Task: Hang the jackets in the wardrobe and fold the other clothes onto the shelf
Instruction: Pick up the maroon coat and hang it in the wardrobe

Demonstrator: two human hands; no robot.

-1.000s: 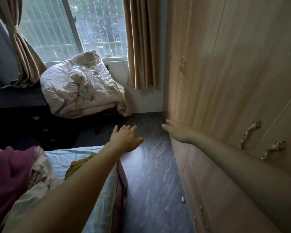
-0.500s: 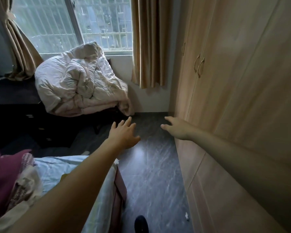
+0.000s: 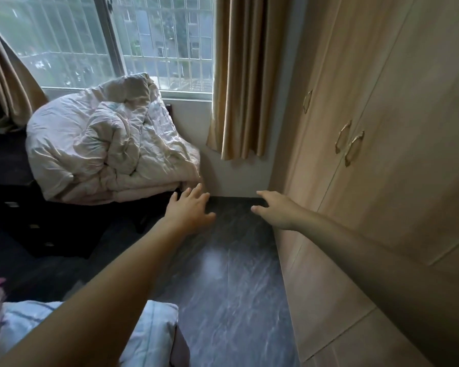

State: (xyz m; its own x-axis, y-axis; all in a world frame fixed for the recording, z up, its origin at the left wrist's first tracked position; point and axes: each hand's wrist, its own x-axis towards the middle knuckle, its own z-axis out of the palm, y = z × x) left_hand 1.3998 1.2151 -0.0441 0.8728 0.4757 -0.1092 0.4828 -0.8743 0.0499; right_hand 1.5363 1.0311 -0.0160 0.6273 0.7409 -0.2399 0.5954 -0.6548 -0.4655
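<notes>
Reaching both arms forward beside the closed wardrobe (image 3: pixel 382 144).
Left hand (image 3: pixel 190 210) and right hand (image 3: pixel 278 210) hovering over the floor (image 3: pixel 231 287), fingers apart, gripping nothing.

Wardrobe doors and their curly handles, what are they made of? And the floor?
The wardrobe looks like pale wood or wood-look board, matt, with faint streaky grain. Its handles look like brass-coloured metal, since they catch the light. The floor looks like dark marble-patterned tile or vinyl, glossy, with pale veins and window glare; I cannot tell which.
</notes>
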